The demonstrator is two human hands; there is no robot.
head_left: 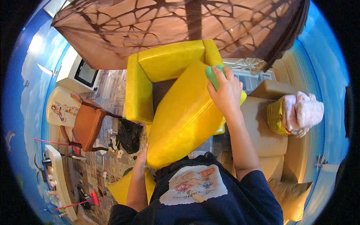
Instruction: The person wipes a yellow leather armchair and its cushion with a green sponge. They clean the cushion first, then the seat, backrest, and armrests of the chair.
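A yellow leather-like seat cushion (pixel 180 121) is tilted up in front of my body, its lower end near my shirt. My right hand (pixel 227 91) holds a green sponge (pixel 214 77) against the cushion's upper right part. At the cushion's lower left edge, my left hand (pixel 143 154) supports it, with its fingers mostly hidden behind the edge. Behind the cushion stands a yellow armchair (pixel 171 60), whose dark seat base shows between the arms.
A tan sofa (pixel 261 123) at right bears a yellow bag (pixel 274 116) with pink plush fabric. At left are an orange-seated chair (pixel 90 125), a black bag (pixel 129 136), scraps on the wood-look floor and a red broom (pixel 95 198). Patterned brown curtains (pixel 157 31) hang ahead.
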